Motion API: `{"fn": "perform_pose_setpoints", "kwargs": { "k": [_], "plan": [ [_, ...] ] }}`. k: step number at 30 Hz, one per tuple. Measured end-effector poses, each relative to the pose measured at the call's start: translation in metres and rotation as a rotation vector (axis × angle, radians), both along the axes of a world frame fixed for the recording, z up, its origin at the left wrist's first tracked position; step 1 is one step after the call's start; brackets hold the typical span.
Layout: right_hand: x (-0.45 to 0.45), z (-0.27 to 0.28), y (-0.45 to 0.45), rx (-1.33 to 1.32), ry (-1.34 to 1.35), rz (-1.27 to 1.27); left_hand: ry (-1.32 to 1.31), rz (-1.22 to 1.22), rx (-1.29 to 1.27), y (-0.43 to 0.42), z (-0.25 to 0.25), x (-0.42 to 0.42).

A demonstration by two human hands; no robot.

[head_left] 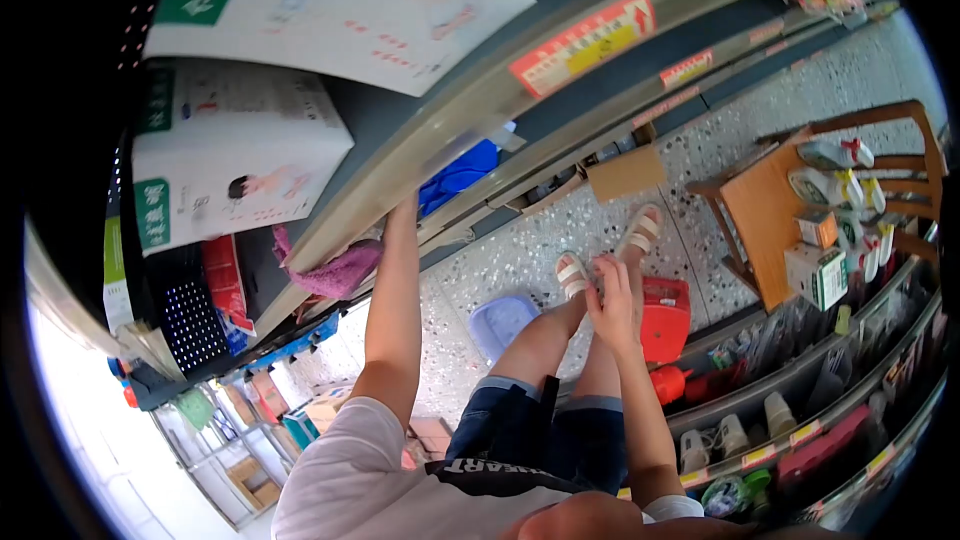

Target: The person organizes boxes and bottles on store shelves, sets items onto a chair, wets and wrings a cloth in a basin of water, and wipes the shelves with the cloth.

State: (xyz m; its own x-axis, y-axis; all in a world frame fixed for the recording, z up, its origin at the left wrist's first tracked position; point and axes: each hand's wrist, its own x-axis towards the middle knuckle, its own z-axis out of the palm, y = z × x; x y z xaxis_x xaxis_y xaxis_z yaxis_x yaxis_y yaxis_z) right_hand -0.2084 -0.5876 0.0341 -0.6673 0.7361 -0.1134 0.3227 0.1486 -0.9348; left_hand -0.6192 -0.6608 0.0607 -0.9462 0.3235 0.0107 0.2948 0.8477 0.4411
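Note:
My left arm reaches up to a metal shelf, and my left hand (pixel 402 214) passes behind the shelf's front rail (pixel 440 135), so its fingers are hidden. Closest to it is a bright blue item (pixel 462 176) on the lower shelf; whether they touch I cannot tell. A purple-pink cloth (pixel 338 272) hangs over the shelf edge, left of my forearm. My right hand (pixel 612 298) hangs low in front of my legs, fingers loosely stretched and holding nothing. Behind it stands a red plastic stool (pixel 664 320).
White boxes (pixel 235 165) with green panels sit on the upper shelf. A blue plastic stool (pixel 502 326) is on the speckled floor (pixel 455 290). At right, a wooden chair (pixel 752 230) carries bottles and small boxes, beside shelves with shoes (pixel 733 434). An open cardboard box (pixel 627 175) juts out.

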Motion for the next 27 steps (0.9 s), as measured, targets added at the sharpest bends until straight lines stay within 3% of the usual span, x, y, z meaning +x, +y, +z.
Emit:
{"fn": "perform_pose_setpoints", "kwargs": {
  "k": [4, 8, 16, 22, 25, 27],
  "plan": [
    [0.008, -0.021, 0.001, -0.052, -0.016, -0.046, 0.043, 0.013, 0.05, -0.005, 0.0, -0.011],
    [-0.003, -0.031, 0.021, 0.068, 0.01, -0.03, 0.067, 0.026, 0.143, -0.031, 0.001, -0.012],
    [-0.043, 0.002, 0.04, 0.041, 0.079, 0.018, 0.085, 0.101, 0.332, -0.099, 0.014, -0.011],
    [-0.052, 0.009, 0.018, -0.018, 0.043, 0.076, 0.038, 0.097, 0.415, -0.158, 0.028, -0.001],
    [-0.069, -0.006, -0.002, -0.009, 0.151, 0.052, 0.018, 0.081, 0.426, -0.189, 0.034, 0.0],
    [-0.091, 0.001, -0.003, 0.13, 0.197, 0.071, 0.004, 0.068, 0.424, -0.203, 0.033, -0.001]
  ]
}}
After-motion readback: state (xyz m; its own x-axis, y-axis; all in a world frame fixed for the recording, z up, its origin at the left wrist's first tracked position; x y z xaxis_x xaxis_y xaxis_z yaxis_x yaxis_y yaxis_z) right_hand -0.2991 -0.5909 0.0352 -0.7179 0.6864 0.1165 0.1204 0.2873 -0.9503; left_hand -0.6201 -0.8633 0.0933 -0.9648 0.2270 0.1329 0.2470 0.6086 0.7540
